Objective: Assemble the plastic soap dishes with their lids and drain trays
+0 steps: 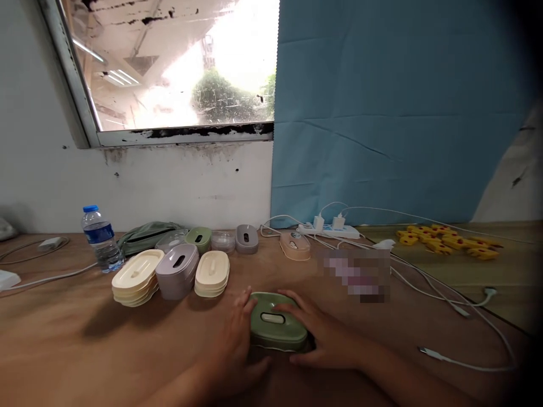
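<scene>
On the brown tabletop, close to me, sits a green oval plastic box (pixel 280 328) with a rounded slot in its top; something pale shows in the slot. My left hand (pixel 237 333) grips its left side, fingers along the edge and thumb toward the near side. From the right, my right hand (pixel 322 330) holds it, fingers on the top and thumb low at the front corner. Farther left stand a stack of cream oval lids (pixel 138 271), some nested lilac covers (pixel 176 271) with a slot and a smaller cream stack (pixel 212 271).
Behind stand a green cover (pixel 199 238), a grey cover (pixel 246 238) and a peach-coloured piece (pixel 295 246). A water bottle (pixel 102 240) is at left beside a green bag (pixel 146 236). A power strip (pixel 331 230), white cables (pixel 436 356) and yellow parts (pixel 445 240) lie at right.
</scene>
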{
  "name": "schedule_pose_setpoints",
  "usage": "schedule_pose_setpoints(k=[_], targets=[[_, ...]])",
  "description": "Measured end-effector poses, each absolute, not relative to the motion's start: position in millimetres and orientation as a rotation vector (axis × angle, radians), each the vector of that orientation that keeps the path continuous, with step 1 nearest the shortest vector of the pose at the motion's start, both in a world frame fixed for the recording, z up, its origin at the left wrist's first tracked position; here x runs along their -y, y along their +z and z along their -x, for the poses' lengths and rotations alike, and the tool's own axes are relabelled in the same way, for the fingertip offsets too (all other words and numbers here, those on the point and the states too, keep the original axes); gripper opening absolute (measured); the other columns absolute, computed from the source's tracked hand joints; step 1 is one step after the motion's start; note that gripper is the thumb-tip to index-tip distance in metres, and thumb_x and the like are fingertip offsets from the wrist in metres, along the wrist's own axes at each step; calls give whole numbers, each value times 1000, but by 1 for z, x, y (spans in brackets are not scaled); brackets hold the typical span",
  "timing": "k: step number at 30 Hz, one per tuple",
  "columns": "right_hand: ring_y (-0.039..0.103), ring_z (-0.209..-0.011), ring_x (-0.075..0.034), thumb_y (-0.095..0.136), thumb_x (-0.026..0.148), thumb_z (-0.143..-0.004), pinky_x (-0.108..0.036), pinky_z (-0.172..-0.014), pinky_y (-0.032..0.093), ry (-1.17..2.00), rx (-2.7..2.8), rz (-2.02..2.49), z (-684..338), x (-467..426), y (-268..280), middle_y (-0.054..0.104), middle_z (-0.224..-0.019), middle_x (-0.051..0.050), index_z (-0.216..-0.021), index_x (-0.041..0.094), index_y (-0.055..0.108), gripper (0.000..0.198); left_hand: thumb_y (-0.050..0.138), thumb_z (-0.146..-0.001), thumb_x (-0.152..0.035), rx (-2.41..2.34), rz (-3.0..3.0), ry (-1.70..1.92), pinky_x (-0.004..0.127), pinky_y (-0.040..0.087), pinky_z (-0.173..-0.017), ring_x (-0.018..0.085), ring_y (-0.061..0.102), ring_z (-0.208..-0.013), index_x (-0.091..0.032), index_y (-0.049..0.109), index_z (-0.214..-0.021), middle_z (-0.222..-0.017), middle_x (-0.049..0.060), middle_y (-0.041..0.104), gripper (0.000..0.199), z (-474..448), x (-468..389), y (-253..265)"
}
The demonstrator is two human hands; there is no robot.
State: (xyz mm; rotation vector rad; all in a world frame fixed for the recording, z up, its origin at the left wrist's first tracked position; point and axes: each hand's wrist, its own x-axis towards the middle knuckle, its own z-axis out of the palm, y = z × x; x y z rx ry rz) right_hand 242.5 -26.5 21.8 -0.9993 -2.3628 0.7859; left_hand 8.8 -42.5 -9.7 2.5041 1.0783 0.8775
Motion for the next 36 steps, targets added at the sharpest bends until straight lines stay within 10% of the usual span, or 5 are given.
schedule_pose_setpoints(k=[13,36], targets=[[41,-113,-28,68,44,-61,-35,-91,39,714,2402,1122,-239,31,41,32,-130,-3,-116,33,50,59,77,-50,-26,-966,-1893,1033,39,37,-92,26,41,-111,-21,18,-112,-116,12,40,86,-8,25,-10],[39,-112,-26,53,49,-74,-35,-93,33,936,2353,999,-246,11,26,36,-123,-7,-107,21,55,44,78,-49,-27,-874,-1805,1055,37,38,-88,24,45,-106,-22,24,-106,-111,9,45,79,-5,20,-6]])
